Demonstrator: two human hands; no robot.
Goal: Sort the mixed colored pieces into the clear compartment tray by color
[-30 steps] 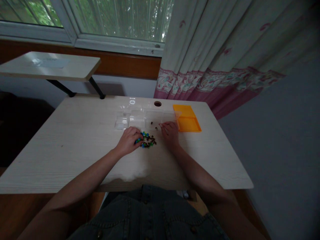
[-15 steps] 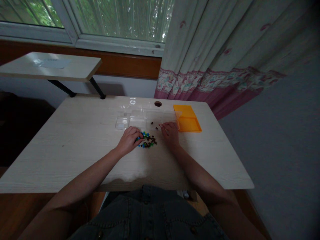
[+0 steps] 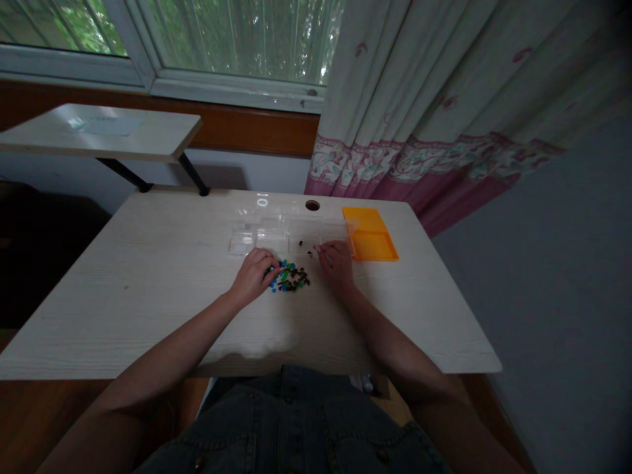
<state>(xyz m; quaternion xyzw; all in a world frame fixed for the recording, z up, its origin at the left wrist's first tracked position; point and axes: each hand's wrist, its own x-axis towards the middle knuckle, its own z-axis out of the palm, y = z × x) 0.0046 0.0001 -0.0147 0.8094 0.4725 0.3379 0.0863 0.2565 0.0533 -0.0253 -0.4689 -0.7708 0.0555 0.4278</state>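
A small heap of blue, green and dark beads (image 3: pixel 289 277) lies on the pale wooden table (image 3: pixel 148 289). My left hand (image 3: pixel 254 274) rests at the heap's left edge, fingers curled onto the beads. My right hand (image 3: pixel 337 262) sits to the right of the heap, fingertips pinched together at the near edge of a clear compartment box (image 3: pixel 281 235). What the pinch holds is too small to see. A few dark beads (image 3: pixel 303 248) lie in one compartment of the box.
An orange lid (image 3: pixel 369 234) lies right of the clear box. A round cable hole (image 3: pixel 312 205) is near the table's far edge. A smaller side table (image 3: pixel 99 131) stands at the back left, a curtain (image 3: pixel 419 105) at the back right.
My left hand has shifted slightly back from the heap, uncovering more beads. My right hand has stayed in place.
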